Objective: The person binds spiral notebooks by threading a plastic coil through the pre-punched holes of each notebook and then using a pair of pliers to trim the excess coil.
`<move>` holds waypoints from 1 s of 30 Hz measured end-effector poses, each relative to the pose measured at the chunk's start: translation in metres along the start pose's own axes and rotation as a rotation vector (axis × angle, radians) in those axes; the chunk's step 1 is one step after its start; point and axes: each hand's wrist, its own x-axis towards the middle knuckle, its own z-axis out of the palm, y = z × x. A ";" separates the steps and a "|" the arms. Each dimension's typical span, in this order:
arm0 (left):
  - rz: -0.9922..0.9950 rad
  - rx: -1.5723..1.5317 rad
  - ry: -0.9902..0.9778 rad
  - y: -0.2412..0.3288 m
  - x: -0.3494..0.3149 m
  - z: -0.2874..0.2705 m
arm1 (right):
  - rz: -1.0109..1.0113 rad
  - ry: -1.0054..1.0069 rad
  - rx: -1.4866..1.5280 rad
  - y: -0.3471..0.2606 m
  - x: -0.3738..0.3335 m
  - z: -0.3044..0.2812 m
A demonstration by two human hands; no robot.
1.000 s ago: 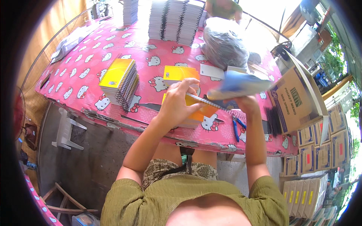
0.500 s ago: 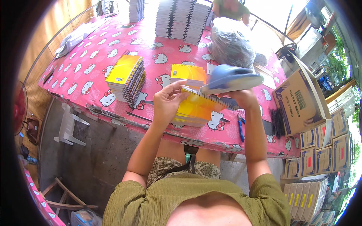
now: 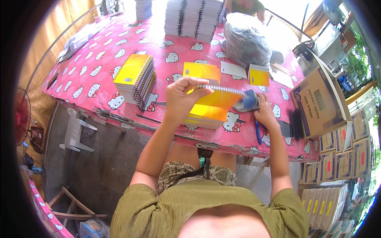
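Lowered since half a second ago, the blue tool [image 3: 248, 101] now sits near the desk [image 3: 99, 85] surface at the right end of the yellow notebook [image 3: 216, 99], where it was raised above it before. Right hand [image 3: 265, 113] lies behind the tool, touching it; whether its fingers are closed on it cannot be told. Left hand [image 3: 180, 97] has its fingers [image 3: 198, 84] pinching the notebook's spiral edge, holding the book tilted above a low yellow pile [image 3: 206, 117] by the desk's near edge. A taller stack of yellow notebooks [image 3: 135, 77] stands to the left, well apart. Another yellow notebook [image 3: 201, 71] lies flat just behind the hands, a small one [image 3: 259, 76] to its right. A clear plastic bag [image 3: 246, 41] sits toward the far edge, tall stacks [image 3: 194, 18] beyond. A cardboard box [image 3: 319, 103] leans at the desk's right end.
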 end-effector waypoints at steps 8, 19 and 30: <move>0.306 0.530 -0.148 -0.002 -0.049 0.007 | 0.162 0.046 -0.020 -0.022 -0.115 0.000; 0.216 0.402 -0.015 0.000 -0.067 0.022 | -0.265 0.134 0.638 -0.148 -0.099 -0.082; 0.550 0.372 -0.039 -0.004 -0.052 0.013 | 0.295 -0.993 2.201 -0.134 -0.077 -0.050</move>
